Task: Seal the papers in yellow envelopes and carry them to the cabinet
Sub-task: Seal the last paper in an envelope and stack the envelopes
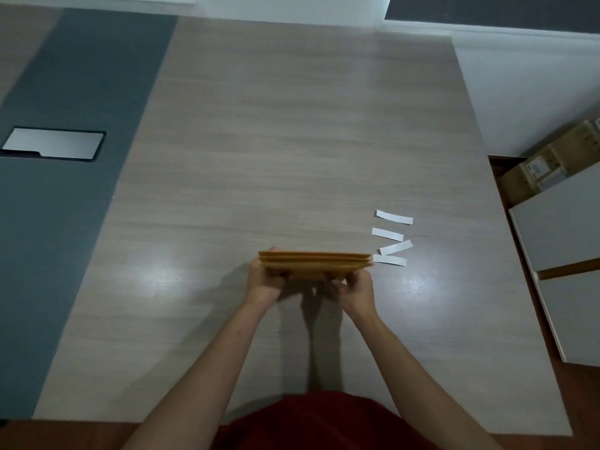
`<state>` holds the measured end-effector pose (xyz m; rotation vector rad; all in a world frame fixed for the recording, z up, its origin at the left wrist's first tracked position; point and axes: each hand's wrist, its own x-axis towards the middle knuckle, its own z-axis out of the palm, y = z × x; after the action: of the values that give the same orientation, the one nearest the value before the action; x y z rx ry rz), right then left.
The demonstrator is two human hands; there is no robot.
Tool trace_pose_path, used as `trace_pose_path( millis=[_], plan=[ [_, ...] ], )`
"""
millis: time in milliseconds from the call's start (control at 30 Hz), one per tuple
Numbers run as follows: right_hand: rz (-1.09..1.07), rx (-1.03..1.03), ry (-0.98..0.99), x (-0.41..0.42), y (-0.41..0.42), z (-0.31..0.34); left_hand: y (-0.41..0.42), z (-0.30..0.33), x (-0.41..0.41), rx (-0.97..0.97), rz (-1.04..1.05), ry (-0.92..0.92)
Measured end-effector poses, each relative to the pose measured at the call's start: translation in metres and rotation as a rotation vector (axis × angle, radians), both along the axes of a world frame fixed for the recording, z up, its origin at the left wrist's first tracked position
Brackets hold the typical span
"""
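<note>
The stack of yellow envelopes (316,263) is held just above the tabletop (292,141), near the front. It looks flat, thin and even at the edges. The left hand (261,280) and the right hand (357,289) each grip one end, fingers curled under and thumbs on top. I think the sealing is done and carrying comes next: lift the stack level and turn toward the cabinet. 4 white paper strips (391,238) lie just beside it.

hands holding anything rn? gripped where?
Yes. Both hands hold the stack of yellow envelopes above the table: the left hand grips its left end, the right hand pinches the near edge toward the right end.
</note>
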<state>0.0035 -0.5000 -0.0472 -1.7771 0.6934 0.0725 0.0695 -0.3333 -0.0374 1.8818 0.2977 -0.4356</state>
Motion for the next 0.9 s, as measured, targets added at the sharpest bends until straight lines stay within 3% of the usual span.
trace_pose_path(
  millis=[133,333,467,533,600,733,800,900],
  plan=[
    [0.108,-0.068,0.031,0.0,-0.001,0.009,0.006,-0.011,-0.005,-0.064,0.003,0.09],
    [0.29,0.189,-0.32,0.003,-0.017,0.068,0.004,-0.007,-0.002,-0.232,0.123,0.067],
    [0.268,0.315,-0.361,0.005,-0.014,0.083,0.001,0.001,-0.007,-0.298,0.136,0.095],
    [0.239,0.294,-0.349,0.008,-0.012,0.081,0.005,0.012,-0.011,-0.231,0.077,0.107],
    [0.222,0.274,-0.341,0.011,-0.012,0.079,0.021,0.024,-0.013,-0.166,-0.099,0.005],
    [0.215,0.218,-0.343,0.013,-0.01,0.079,0.04,0.058,-0.002,-0.301,-0.316,-0.227],
    [0.219,0.2,-0.349,0.013,-0.011,0.078,0.037,0.077,-0.001,-0.379,-0.307,-0.285],
    [0.22,0.208,-0.354,0.014,-0.011,0.077,0.025,0.089,-0.002,-0.325,-0.219,-0.321]
  ],
)
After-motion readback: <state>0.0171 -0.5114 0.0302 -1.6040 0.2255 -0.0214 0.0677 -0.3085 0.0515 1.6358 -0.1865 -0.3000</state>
